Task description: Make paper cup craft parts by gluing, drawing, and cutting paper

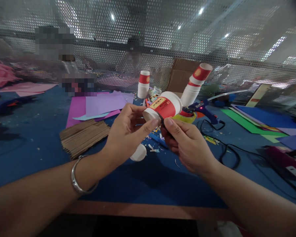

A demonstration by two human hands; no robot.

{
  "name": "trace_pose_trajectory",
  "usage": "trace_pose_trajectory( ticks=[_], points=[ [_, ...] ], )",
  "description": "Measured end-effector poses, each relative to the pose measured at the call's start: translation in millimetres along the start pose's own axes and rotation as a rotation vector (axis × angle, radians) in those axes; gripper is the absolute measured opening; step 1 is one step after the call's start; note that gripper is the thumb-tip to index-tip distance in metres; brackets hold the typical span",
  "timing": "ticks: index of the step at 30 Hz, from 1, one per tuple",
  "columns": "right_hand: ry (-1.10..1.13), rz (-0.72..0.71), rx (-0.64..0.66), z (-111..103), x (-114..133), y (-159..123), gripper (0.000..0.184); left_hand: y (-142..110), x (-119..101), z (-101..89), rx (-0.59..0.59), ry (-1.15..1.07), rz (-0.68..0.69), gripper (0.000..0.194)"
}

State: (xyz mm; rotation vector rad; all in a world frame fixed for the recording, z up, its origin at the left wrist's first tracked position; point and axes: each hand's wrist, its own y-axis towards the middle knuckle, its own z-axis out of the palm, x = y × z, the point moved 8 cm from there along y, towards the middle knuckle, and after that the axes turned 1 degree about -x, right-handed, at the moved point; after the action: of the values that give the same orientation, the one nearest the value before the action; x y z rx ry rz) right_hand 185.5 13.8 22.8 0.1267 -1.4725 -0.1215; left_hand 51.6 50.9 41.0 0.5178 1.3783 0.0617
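A red and white paper cup (166,107) is tilted in the air above the table, its wider rim up to the right. My left hand (128,131) is closed on its narrow end, thumb in front and fingers behind. My right hand (187,140) is closed round a dark slim tool (162,119) whose tip touches the cup's lower side; my fingers hide most of it, so its kind is unclear. Below the cup, a white paper disc (138,153) lies on the blue table (148,184) near small paper scraps (154,149).
Cup stacks (143,90) (191,92) stand at the back. A blue glue gun (204,110) sits right of the cup, its black cable looping nearby. Corrugated cardboard (85,138) and purple paper (106,103) lie left; coloured sheets (256,121) and a power strip (286,161) lie right. A perforated metal screen (158,29) closes the back.
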Motion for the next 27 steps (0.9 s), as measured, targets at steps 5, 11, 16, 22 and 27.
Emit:
trace_pose_trajectory(
  ticks=[5,11,16,22,27],
  points=[
    [-0.013,-0.005,-0.008,-1.8,-3.9,2.3,0.048,0.0,15.9,2.7,-0.02,-0.145,-0.197,0.031],
    [-0.036,-0.021,0.002,-1.2,-5.8,0.9,0.046,0.4,12.1,3.3,-0.001,-0.148,-0.128,0.027],
    [-0.088,-0.048,0.007,-1.8,-3.4,-1.0,0.048,-0.6,6.1,3.0,0.032,-0.079,-0.063,0.027],
    [-0.171,-0.11,-0.003,-2.7,0.7,-1.9,0.049,0.7,-1.3,2.1,0.052,0.013,-0.008,0.025],
    [-0.156,-0.101,0.004,-2.0,-0.8,-1.8,0.05,1.5,-5.6,2.9,0.096,0.068,0.052,0.027]
  ],
)
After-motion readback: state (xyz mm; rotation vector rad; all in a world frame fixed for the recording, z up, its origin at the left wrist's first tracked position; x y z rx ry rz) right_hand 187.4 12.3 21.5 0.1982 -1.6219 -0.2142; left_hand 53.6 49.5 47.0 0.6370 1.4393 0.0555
